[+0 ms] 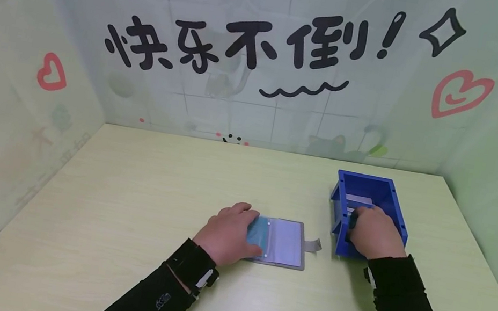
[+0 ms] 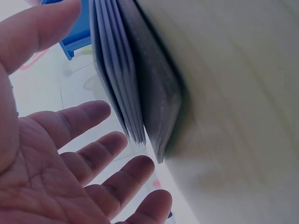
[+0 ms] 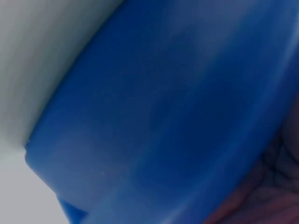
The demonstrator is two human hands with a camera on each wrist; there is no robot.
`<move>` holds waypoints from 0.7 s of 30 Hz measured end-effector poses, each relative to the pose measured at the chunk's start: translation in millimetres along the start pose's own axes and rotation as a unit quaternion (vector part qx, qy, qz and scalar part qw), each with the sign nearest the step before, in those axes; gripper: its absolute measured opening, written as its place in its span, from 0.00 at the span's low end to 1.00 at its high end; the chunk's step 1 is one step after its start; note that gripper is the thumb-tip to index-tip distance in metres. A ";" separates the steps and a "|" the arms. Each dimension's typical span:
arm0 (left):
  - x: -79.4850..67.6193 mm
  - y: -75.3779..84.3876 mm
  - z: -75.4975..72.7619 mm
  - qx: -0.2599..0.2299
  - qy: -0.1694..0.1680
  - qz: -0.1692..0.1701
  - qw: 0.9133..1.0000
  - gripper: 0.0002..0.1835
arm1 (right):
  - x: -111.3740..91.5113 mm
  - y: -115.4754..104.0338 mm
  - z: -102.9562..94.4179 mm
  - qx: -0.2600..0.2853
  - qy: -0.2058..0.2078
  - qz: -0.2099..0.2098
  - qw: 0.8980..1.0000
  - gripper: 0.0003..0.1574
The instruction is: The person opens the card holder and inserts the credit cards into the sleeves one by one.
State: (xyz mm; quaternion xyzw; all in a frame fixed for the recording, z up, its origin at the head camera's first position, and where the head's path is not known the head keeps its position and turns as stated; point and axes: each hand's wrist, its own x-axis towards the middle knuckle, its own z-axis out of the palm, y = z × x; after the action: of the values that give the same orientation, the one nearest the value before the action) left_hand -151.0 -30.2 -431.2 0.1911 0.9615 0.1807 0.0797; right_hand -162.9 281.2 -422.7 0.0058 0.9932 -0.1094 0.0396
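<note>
My left hand (image 1: 228, 232) lies over the left part of an open card holder (image 1: 286, 242) with clear sleeves, a grey cover and a short strap (image 1: 313, 245). In the left wrist view its fingers (image 2: 140, 176) are spread and loosely extended beside the layered edge of the card holder (image 2: 119, 70). My right hand (image 1: 376, 233) reaches down into a blue plastic box (image 1: 395, 214) at the right. Something dark shows by its fingers, but its kind is unclear. The blue box wall (image 3: 140, 107) hides the right fingertips in the right wrist view.
Inside the box lie pale flat pieces, perhaps cards (image 1: 359, 199). The light wooden table (image 1: 152, 178) carries both the box and the card holder. Printed curtains or panels (image 1: 274, 121) stand at the back and on both sides.
</note>
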 end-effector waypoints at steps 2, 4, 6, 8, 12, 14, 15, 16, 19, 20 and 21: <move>0.0 -0.2 0.0 0.000 0.000 0.000 1.000 0.39 | -0.4 -0.7 -0.7 -0.003 -0.001 -0.002 1.000 0.23; 0.0 -0.4 0.0 -0.001 -0.001 -0.001 1.000 0.39 | -0.4 -1.3 -0.4 -0.005 0.001 -0.003 1.000 0.23; 0.0 -0.6 0.3 -0.002 -0.002 -0.002 1.000 0.39 | 0.0 -1.8 0.4 -0.008 0.004 -0.003 1.000 0.24; 0.0 -0.4 0.2 -0.002 -0.002 -0.002 1.000 0.39 | 0.1 -1.6 1.2 -0.007 0.005 0.001 1.000 0.25; 0.1 -0.1 0.5 -0.002 -0.004 -0.005 1.000 0.39 | 0.7 -0.8 2.2 0.002 0.000 0.012 1.000 0.27; 0.2 0.1 0.6 -0.001 -0.005 -0.006 1.000 0.39 | 0.9 -0.5 2.5 0.007 -0.001 0.017 1.000 0.27; 0.2 0.2 0.6 -0.001 -0.005 -0.006 1.000 0.39 | 1.0 -0.4 2.5 0.009 -0.002 0.019 1.000 0.27; 0.3 0.2 0.7 0.000 -0.005 -0.007 1.000 0.39 | 1.0 -0.5 2.6 0.012 -0.001 0.020 1.000 0.27; 0.4 0.4 0.8 0.000 -0.005 -0.008 1.000 0.39 | 0.6 -1.1 2.9 0.020 0.002 0.026 0.999 0.26; 0.1 0.5 0.5 -0.001 -0.005 -0.008 1.000 0.39 | 0.4 -1.4 3.3 0.021 0.007 0.027 0.999 0.26; -0.2 0.6 0.3 -0.002 -0.006 -0.007 1.000 0.39 | 0.1 -1.7 3.8 0.021 0.012 0.028 0.999 0.26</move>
State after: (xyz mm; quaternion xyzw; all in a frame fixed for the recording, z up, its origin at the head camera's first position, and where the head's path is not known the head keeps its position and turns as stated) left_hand -150.5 -29.6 -431.3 0.1852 0.9620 0.1808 0.0867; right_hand -162.7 278.7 -426.0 0.0355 0.9905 -0.1294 0.0307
